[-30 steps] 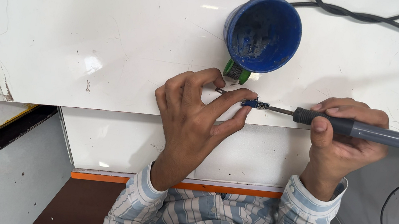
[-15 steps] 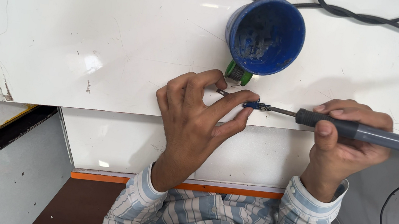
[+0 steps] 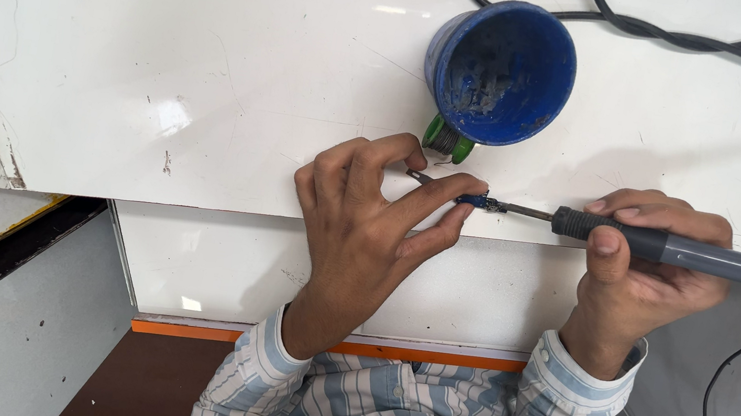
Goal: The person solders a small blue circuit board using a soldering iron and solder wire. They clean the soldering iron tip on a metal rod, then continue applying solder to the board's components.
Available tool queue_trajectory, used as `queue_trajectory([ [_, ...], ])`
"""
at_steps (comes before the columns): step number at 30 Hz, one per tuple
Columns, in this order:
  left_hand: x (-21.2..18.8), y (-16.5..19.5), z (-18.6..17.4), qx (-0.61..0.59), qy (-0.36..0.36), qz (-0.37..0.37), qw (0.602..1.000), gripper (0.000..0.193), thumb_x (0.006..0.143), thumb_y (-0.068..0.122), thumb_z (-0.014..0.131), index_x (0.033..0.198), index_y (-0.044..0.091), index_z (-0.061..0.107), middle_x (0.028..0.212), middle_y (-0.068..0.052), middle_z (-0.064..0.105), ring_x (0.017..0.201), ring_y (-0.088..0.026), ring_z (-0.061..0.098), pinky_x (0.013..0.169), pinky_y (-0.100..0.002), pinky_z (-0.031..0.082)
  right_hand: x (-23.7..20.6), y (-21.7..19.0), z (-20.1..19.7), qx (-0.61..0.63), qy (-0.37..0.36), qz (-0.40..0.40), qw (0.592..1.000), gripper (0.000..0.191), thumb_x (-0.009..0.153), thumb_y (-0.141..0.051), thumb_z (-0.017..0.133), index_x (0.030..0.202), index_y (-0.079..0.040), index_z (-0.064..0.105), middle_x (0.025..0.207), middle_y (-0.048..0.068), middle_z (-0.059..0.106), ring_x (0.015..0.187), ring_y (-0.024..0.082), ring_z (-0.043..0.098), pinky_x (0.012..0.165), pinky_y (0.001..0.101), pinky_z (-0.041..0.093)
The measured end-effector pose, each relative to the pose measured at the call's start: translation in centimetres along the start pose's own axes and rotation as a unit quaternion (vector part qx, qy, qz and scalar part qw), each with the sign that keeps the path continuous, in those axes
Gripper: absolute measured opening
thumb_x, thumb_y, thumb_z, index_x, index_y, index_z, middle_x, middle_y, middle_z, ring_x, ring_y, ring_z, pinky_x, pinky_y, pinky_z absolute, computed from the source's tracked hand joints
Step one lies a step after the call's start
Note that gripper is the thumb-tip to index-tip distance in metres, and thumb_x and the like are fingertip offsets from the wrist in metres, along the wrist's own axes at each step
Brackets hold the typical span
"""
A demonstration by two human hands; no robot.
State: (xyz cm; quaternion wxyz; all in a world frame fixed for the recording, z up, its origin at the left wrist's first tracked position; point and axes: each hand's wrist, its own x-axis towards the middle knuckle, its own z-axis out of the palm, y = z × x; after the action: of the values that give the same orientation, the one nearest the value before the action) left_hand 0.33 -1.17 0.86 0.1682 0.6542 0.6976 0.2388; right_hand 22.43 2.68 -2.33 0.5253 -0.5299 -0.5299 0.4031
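At the near edge of the white table (image 3: 216, 70), the left hand (image 3: 368, 227) pinches a small blue part (image 3: 478, 200) between fingertips. Right of it, the right hand (image 3: 643, 266) wraps closed around a grey soldering iron (image 3: 721, 259), its tip touching the part. Just beyond stand a blue cup (image 3: 504, 70) and a green solder spool (image 3: 448, 140); black cables (image 3: 704, 38) run far right.
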Motion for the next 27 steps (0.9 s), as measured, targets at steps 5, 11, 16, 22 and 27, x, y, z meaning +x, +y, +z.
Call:
queue_trajectory([
  [5,0.03,-0.08,0.21,0.006,0.006,0.002,1.000,0.030,0.083,0.042,0.088,0.111,0.033,0.079,0.120,0.004,0.053,0.121,-0.023,0.039,0.104,-0.048,0.029,0.07,0.05,0.07,0.001,-0.003,-0.001,1.000,0.041,0.096,-0.032,0.088,0.101,-0.006,0.056,0.081,0.010,0.068,0.078,0.022,0.074,0.073,0.0337,0.067],
  [11,-0.04,-0.10,0.32,0.007,0.010,0.003,1.000,0.030,0.083,0.043,0.088,0.110,0.034,0.079,0.120,0.005,0.053,0.121,-0.023,0.039,0.104,-0.048,0.029,0.03,0.06,0.06,-0.006,-0.005,-0.004,1.000,0.039,0.096,-0.030,0.087,0.101,-0.006,0.056,0.081,0.011,0.068,0.079,0.023,0.074,0.073,0.0341,0.067],
  [16,-0.01,-0.07,0.30,0.009,0.009,0.003,1.000,0.030,0.083,0.042,0.088,0.110,0.033,0.079,0.120,0.005,0.053,0.121,-0.023,0.039,0.104,-0.048,0.029,-0.04,0.07,0.06,-0.010,-0.007,-0.002,1.000,0.038,0.098,-0.029,0.087,0.102,-0.006,0.056,0.082,0.011,0.068,0.080,0.023,0.074,0.075,0.0342,0.067],
  [22,-0.06,0.08,0.10,0.000,-0.005,-0.003,1.000,0.030,0.083,0.042,0.087,0.110,0.033,0.079,0.121,0.004,0.053,0.122,-0.024,0.038,0.104,-0.048,0.029,0.02,-0.17,0.04,-0.011,-0.010,-0.001,1.000,0.038,0.097,-0.027,0.087,0.104,-0.007,0.056,0.082,0.010,0.068,0.079,0.022,0.074,0.074,0.0329,0.066],
  [27,0.00,0.03,-0.07,-0.002,-0.011,-0.003,1.000,0.030,0.083,0.042,0.087,0.110,0.032,0.079,0.122,0.004,0.053,0.122,-0.024,0.038,0.104,-0.049,0.029,0.10,-0.43,0.29,-0.024,-0.013,-0.003,1.000,0.036,0.098,-0.026,0.086,0.103,-0.006,0.056,0.082,0.011,0.068,0.079,0.022,0.074,0.074,0.0332,0.066],
])
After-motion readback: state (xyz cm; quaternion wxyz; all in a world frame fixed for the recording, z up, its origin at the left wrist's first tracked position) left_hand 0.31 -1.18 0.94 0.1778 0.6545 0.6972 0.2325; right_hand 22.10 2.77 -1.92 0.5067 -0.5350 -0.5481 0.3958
